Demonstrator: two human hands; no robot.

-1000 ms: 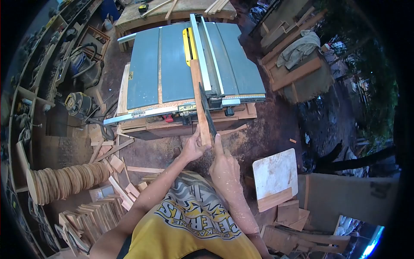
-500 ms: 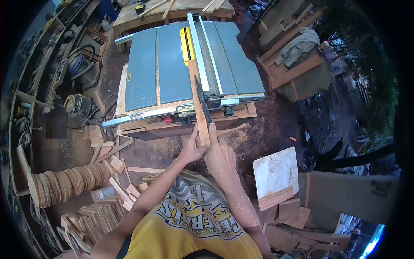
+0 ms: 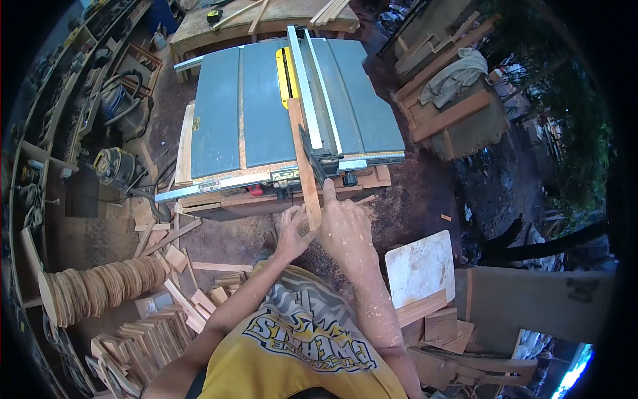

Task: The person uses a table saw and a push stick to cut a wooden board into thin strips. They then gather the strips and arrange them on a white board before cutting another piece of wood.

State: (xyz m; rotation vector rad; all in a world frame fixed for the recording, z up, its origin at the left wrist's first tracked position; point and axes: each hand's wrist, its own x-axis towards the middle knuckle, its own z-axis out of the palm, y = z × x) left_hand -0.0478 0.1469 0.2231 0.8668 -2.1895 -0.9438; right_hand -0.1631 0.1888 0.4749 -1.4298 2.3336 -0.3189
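A long, narrow wooden strip (image 3: pixel 305 166) lies over the front edge of the table saw (image 3: pixel 269 103), its far end at the yellow throat plate (image 3: pixel 284 78). My left hand (image 3: pixel 293 234) is at the strip's near end, with thumb and fingers closed about it. Beside the strip, a slim black push stick (image 3: pixel 313 156) slants against it near the fence (image 3: pixel 305 93). My right hand (image 3: pixel 347 229) is closed at the push stick's near end, index finger stretched along it; the palm side is hidden.
A workbench (image 3: pixel 266 25) with strips and a tape measure stands behind the saw. Shop vacuums (image 3: pixel 114 165) and shelves line the left. Stacked wooden discs (image 3: pixel 100 289) and offcuts (image 3: pixel 146 339) lie at lower left, a white board (image 3: pixel 420 269) at right.
My right hand has shifted slightly forward and right, and the push stick's angle has changed a little. My left hand's fingers have bent more. The strip stays about in place on the saw.
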